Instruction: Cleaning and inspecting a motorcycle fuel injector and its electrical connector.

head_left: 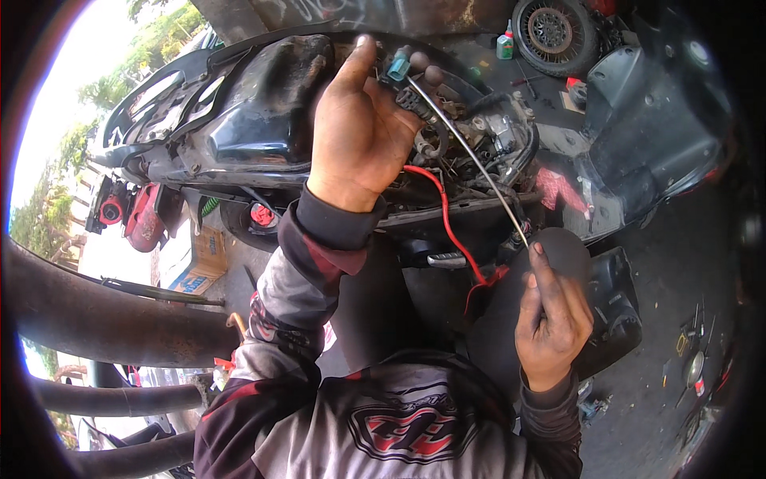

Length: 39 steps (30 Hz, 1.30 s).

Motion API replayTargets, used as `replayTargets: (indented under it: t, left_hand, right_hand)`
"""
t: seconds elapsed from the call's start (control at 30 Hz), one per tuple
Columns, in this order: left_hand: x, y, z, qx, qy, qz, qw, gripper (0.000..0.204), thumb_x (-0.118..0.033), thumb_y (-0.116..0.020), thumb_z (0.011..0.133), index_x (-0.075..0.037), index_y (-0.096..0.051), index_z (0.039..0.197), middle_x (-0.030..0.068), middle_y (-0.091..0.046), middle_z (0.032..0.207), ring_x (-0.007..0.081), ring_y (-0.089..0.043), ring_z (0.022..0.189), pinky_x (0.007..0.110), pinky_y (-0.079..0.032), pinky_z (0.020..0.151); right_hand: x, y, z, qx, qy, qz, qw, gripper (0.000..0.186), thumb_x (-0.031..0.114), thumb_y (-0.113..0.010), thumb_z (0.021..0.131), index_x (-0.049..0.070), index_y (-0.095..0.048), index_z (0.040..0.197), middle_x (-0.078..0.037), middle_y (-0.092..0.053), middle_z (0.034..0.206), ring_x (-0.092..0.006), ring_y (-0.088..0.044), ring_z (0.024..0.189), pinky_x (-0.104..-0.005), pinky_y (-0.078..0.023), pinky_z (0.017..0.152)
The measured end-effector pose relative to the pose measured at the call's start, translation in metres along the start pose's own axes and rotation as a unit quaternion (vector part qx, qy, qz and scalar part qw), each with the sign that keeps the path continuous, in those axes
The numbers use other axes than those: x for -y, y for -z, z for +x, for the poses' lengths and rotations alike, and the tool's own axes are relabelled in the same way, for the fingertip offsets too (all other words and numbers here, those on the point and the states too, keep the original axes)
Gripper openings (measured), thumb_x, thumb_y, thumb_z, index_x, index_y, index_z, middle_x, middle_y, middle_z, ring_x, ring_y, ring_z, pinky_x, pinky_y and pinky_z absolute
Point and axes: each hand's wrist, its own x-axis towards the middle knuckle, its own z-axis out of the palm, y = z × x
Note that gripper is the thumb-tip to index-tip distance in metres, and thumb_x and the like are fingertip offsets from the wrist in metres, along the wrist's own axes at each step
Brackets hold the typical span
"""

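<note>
My left hand point(355, 136) is raised over the open middle of a dark scooter point(263, 120), palm turned up. Its fingers curl around a small teal electrical connector point(399, 65), and two fingertips show past it. A long thin metal rod point(472, 152) slants from the connector down to my right hand point(552, 323). There my fingers and thumb pinch its lower end, in front of my knee; whether it has a handle is hidden. The rod's upper tip meets the connector or lies right beside it. Below the hands, the scooter's exposed engine parts point(495, 132) and wiring show.
A red cable point(449, 215) hangs from the scooter toward my legs. A red cloth point(562, 191) lies on its footboard. Rusty pipes point(120, 315) stand at the left, near a cardboard box point(198, 259). A wheel point(550, 33) and a green bottle point(504, 45) are beyond. Tools point(692, 369) lie right.
</note>
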Motion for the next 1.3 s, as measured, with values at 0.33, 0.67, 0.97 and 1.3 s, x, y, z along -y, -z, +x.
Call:
replayTargets:
  t: [0.33, 0.67, 0.97, 1.3]
  left_hand:
    - [0.022, -0.005, -0.014, -0.106, -0.133, -0.029, 0.985, 0.028, -0.032, -0.042, 0.104, -0.007, -0.053, 0.104, 0.0093, -0.060, 0.081, 0.0200, -0.057, 0.070, 0.031, -0.047, 0.064]
    - [0.029, 0.006, -0.018, -0.046, -0.178, 0.134, 0.974, 0.047, -0.027, -0.029, 0.105, 0.006, -0.062, 0.107, 0.0043, -0.054, 0.069, 0.0110, -0.048, 0.064, 0.025, -0.040, 0.061]
    - [0.030, 0.011, -0.014, -0.070, -0.221, 0.211, 0.950, 0.046, -0.028, -0.029, 0.105, 0.002, -0.063, 0.102, 0.0045, -0.055, 0.067, 0.0092, -0.046, 0.062, 0.025, -0.037, 0.057]
    - [0.034, 0.010, -0.021, -0.063, -0.213, 0.203, 0.954, 0.043, -0.028, -0.030, 0.105, 0.002, -0.062, 0.102, 0.0040, -0.056, 0.068, 0.0087, -0.045, 0.058, 0.025, -0.037, 0.056]
  right_hand:
    - [0.006, -0.023, -0.022, -0.014, 0.023, -0.009, 1.000, 0.047, -0.016, -0.059, 0.078, 0.002, -0.070, 0.121, -0.014, -0.066, 0.086, -0.0295, -0.063, 0.070, -0.0403, -0.051, 0.067]
    - [-0.004, -0.002, -0.016, 0.064, -0.072, 0.142, 0.985, 0.043, -0.014, -0.060, 0.080, 0.002, -0.072, 0.118, -0.011, -0.065, 0.081, -0.0264, -0.062, 0.063, -0.0341, -0.049, 0.059]
    - [-0.004, 0.004, -0.008, 0.104, -0.143, 0.169, 0.970, 0.028, -0.005, -0.063, 0.089, -0.002, -0.071, 0.115, -0.013, -0.071, 0.087, -0.0179, -0.065, 0.068, -0.0298, -0.052, 0.066]
    - [-0.009, 0.008, -0.016, 0.024, 0.041, -0.092, 0.995, 0.043, -0.013, -0.064, 0.079, 0.005, -0.072, 0.118, -0.011, -0.061, 0.076, -0.0297, -0.063, 0.063, -0.0357, -0.050, 0.059]
